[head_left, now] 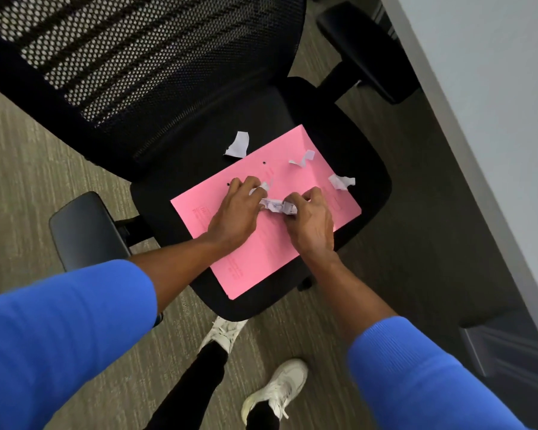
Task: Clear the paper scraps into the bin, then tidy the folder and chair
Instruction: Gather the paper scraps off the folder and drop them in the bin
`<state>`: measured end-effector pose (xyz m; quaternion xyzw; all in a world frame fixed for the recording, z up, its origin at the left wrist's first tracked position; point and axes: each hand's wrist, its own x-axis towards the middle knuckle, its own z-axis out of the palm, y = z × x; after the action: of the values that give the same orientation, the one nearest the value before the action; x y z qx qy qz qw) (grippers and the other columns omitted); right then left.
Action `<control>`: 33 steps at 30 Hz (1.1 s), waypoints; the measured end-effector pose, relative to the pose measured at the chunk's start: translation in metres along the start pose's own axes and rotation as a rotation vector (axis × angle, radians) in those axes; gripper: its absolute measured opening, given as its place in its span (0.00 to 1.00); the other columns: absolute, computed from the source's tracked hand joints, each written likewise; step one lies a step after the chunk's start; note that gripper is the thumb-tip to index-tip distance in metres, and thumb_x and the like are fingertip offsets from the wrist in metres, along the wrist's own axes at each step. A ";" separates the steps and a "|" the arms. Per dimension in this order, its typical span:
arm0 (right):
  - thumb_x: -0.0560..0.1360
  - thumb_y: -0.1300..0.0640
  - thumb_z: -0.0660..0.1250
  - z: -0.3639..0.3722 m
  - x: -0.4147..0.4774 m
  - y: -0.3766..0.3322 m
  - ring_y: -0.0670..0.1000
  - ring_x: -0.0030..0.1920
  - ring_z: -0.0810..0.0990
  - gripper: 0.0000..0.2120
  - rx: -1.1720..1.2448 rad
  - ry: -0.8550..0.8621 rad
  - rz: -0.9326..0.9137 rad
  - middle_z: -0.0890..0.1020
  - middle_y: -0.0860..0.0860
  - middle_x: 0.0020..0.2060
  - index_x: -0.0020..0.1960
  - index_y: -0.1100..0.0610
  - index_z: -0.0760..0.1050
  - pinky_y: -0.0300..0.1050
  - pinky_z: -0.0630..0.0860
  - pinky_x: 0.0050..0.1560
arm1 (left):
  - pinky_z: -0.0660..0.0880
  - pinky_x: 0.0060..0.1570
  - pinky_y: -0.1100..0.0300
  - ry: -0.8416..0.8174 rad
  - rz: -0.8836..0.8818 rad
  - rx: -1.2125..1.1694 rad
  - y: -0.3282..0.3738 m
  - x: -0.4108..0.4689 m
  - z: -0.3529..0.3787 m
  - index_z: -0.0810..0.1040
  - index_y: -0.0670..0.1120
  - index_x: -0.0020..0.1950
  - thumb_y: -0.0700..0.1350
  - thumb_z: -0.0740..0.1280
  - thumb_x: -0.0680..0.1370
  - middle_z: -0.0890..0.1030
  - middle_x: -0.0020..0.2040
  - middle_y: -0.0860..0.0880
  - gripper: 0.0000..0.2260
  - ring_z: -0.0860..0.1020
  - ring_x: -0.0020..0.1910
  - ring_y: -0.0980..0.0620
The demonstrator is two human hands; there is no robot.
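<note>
A pink folder (255, 256) lies flat on the black seat of an office chair (367, 169). Both my hands rest on the folder's middle. My left hand (236, 212) is curled over small white scraps near the folder's punched holes. My right hand (311, 221) pinches a crumpled white scrap (275, 207) that stretches between the two hands. Three loose white scraps lie apart: one (238, 145) on the seat by the folder's far edge, one (304, 158) on the folder's far corner, one (341, 182) at its right edge. No bin is in view.
The chair's mesh backrest (131, 54) rises at the upper left, with armrests at left (87, 231) and upper right (367, 51). A pale desk edge (491, 125) runs down the right side. My legs and white shoes (277, 389) stand on carpet below the seat.
</note>
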<state>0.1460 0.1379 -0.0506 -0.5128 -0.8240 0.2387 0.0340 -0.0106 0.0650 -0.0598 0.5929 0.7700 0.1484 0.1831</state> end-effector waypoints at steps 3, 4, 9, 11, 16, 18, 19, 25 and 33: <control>0.81 0.56 0.71 0.002 -0.016 0.011 0.56 0.55 0.78 0.12 0.066 0.003 0.075 0.74 0.54 0.57 0.64 0.54 0.82 0.54 0.82 0.51 | 0.78 0.58 0.52 0.057 -0.050 -0.049 0.006 -0.011 0.003 0.81 0.41 0.66 0.36 0.67 0.84 0.78 0.67 0.44 0.12 0.75 0.62 0.44; 0.80 0.56 0.71 0.003 -0.022 0.015 0.55 0.54 0.78 0.12 0.102 0.010 0.113 0.75 0.54 0.57 0.64 0.53 0.82 0.55 0.83 0.52 | 0.78 0.57 0.52 0.073 -0.062 -0.061 0.008 -0.015 0.003 0.82 0.40 0.65 0.35 0.66 0.84 0.80 0.65 0.43 0.11 0.76 0.61 0.44; 0.76 0.58 0.74 0.000 -0.068 0.040 0.50 0.46 0.76 0.08 0.342 0.146 0.273 0.75 0.51 0.50 0.55 0.52 0.85 0.54 0.82 0.48 | 0.77 0.53 0.48 0.100 -0.052 -0.101 0.029 -0.042 0.013 0.85 0.39 0.59 0.33 0.66 0.82 0.83 0.57 0.42 0.10 0.77 0.55 0.41; 0.75 0.59 0.75 -0.002 -0.092 0.052 0.45 0.44 0.75 0.10 0.415 0.199 0.339 0.76 0.49 0.49 0.55 0.52 0.86 0.44 0.79 0.48 | 0.75 0.53 0.47 0.094 -0.025 -0.115 0.043 -0.056 0.022 0.86 0.38 0.56 0.32 0.66 0.81 0.84 0.55 0.42 0.10 0.77 0.53 0.39; 0.74 0.60 0.76 -0.010 -0.157 0.086 0.47 0.46 0.76 0.12 0.427 0.254 0.538 0.83 0.53 0.46 0.56 0.51 0.87 0.32 0.65 0.45 | 0.70 0.52 0.53 0.057 -0.026 -0.205 0.093 -0.088 0.053 0.85 0.39 0.54 0.33 0.67 0.81 0.83 0.53 0.43 0.07 0.77 0.53 0.39; 0.75 0.61 0.76 -0.012 -0.185 0.102 0.53 0.46 0.81 0.11 0.462 0.247 0.624 0.85 0.54 0.44 0.56 0.53 0.87 0.44 0.72 0.49 | 0.71 0.53 0.53 0.014 0.002 -0.223 0.118 -0.102 0.068 0.85 0.41 0.55 0.35 0.68 0.81 0.82 0.53 0.44 0.07 0.77 0.54 0.41; 0.75 0.62 0.76 -0.013 -0.200 0.110 0.55 0.45 0.83 0.10 0.503 0.257 0.661 0.87 0.54 0.43 0.55 0.54 0.87 0.49 0.77 0.50 | 0.73 0.54 0.52 -0.008 0.013 -0.233 0.131 -0.108 0.077 0.84 0.42 0.55 0.36 0.68 0.81 0.81 0.53 0.45 0.07 0.76 0.54 0.42; 0.78 0.56 0.75 0.003 -0.283 0.174 0.59 0.52 0.86 0.16 0.588 0.210 0.995 0.88 0.60 0.51 0.65 0.58 0.84 0.44 0.76 0.51 | 0.75 0.56 0.49 -0.166 0.073 -0.244 0.203 -0.139 0.131 0.85 0.44 0.57 0.38 0.67 0.82 0.81 0.53 0.45 0.09 0.77 0.53 0.43; 0.80 0.58 0.71 0.030 -0.376 0.261 0.58 0.60 0.85 0.13 0.722 0.084 1.115 0.86 0.56 0.56 0.64 0.57 0.82 0.48 0.80 0.60 | 0.70 0.71 0.54 -0.458 -0.019 -0.190 0.280 -0.190 0.208 0.83 0.41 0.62 0.39 0.67 0.81 0.82 0.64 0.42 0.11 0.77 0.67 0.43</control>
<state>0.5307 -0.1025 -0.1182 -0.8275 -0.3016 0.4614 0.1072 0.3688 -0.0457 -0.0992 0.5839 0.6966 0.0800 0.4091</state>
